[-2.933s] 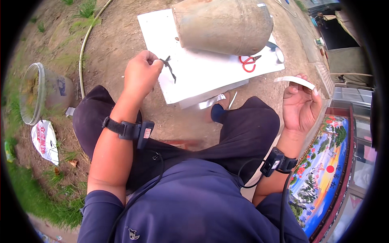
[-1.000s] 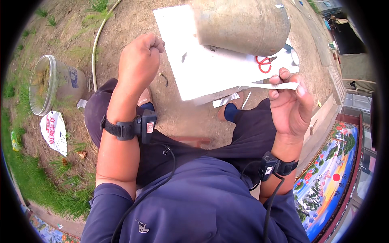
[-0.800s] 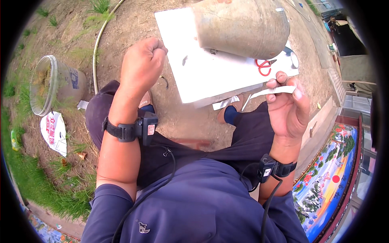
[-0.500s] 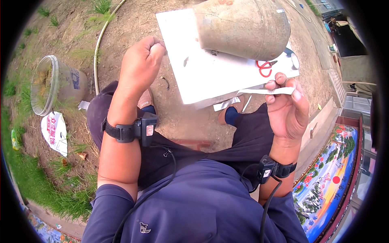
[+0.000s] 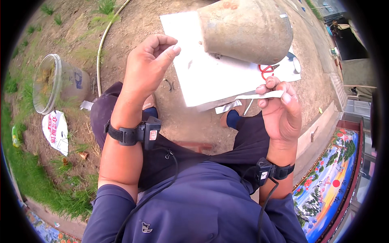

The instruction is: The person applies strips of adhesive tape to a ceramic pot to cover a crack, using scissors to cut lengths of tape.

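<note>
My right hand [image 5: 279,115] pinches a narrow white strip [image 5: 259,96] between thumb and fingers. One end of the strip sticks out to the left, in front of the white board's near edge. My left hand [image 5: 148,65] is raised left of the board, thumb and forefinger stretched forward with a small gap; nothing shows between them. A large weathered grey-brown bucket [image 5: 247,30] rests on the white board [image 5: 194,81]. Red-handled scissors [image 5: 266,71] lie on the board beside the bucket, partly behind my right fingertips. A round roll-like thing [image 5: 297,65] is at the board's right end.
Around my feet is bare soil, with a silvery scrap [image 5: 225,107] by my right foot. To the left are a clear plastic bucket [image 5: 52,83] on its side, a white plastic bag [image 5: 55,133] and a pale hose [image 5: 102,44]. A colourful picture panel [image 5: 330,182] stands at the right.
My left hand has opened from a closed shape, its thumb and forefinger now reaching toward the board. My right hand, still holding the strip, has shifted slightly left and down.
</note>
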Demonstrator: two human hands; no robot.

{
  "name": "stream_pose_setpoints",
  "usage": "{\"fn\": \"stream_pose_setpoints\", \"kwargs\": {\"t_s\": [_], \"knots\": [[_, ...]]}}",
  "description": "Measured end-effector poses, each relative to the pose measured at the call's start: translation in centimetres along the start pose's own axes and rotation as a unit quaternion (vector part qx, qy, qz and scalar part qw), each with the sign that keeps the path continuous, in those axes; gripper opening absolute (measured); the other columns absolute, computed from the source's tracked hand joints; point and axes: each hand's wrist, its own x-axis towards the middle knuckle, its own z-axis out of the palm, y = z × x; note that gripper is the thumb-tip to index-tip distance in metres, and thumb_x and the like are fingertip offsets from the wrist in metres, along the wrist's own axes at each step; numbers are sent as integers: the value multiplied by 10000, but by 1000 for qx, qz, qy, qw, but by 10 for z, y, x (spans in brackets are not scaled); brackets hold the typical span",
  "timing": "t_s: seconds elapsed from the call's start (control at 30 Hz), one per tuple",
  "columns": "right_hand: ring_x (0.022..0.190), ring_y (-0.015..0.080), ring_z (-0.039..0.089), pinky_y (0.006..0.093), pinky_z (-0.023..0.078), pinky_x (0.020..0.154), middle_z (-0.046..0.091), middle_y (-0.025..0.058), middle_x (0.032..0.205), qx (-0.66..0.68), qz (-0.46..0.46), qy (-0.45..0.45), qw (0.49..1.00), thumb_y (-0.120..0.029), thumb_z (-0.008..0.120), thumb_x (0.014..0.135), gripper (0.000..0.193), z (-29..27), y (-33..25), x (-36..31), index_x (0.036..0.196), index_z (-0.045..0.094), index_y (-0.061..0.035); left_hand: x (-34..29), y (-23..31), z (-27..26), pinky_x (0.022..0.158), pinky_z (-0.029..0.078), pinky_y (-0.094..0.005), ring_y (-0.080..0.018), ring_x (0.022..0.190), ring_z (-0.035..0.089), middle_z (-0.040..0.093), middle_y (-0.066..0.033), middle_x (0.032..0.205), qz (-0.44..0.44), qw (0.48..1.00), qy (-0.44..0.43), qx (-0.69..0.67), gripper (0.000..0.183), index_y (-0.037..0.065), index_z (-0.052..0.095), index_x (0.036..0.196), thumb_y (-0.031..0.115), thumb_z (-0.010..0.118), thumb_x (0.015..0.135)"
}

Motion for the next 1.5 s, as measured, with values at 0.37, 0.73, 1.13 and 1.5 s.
{"fn": "stream_pose_setpoints", "kwargs": {"t_s": [0.37,0.73,1.13,1.5], "knots": [[1006,137,633,317,496,939,673,88,1139,-45,102,30,993,-46,625,936,54,28,44,16,908,668,-28,-41,25,52,619,480,-254,-122,748,614,653,-31,883,215,966,-140,32,242,60,655,954,83,839,800],[992,132,633,300,492,913,683,72,1089,-99,89,4,991,-52,590,957,110,36,57,20,1010,670,2,-41,14,55,544,465,-301,-186,634,592,641,-70,833,294,942,-64,150,222,68,614,935,45,796,811],[1042,181,637,368,529,907,677,119,1129,-15,103,-3,995,-123,492,1001,249,21,55,19,1128,632,40,-40,12,57,554,465,-275,-163,652,599,653,-63,837,254,958,-54,121,157,66,690,971,-2,754,845],[1186,165,582,340,466,1013,620,83,1298,-133,171,-16,976,-146,633,988,425,20,80,12,1367,544,25,-42,17,57,667,523,-252,-108,743,629,682,-53,923,-67,968,-101,-221,144,27,651,1056,127,707,970]]}}
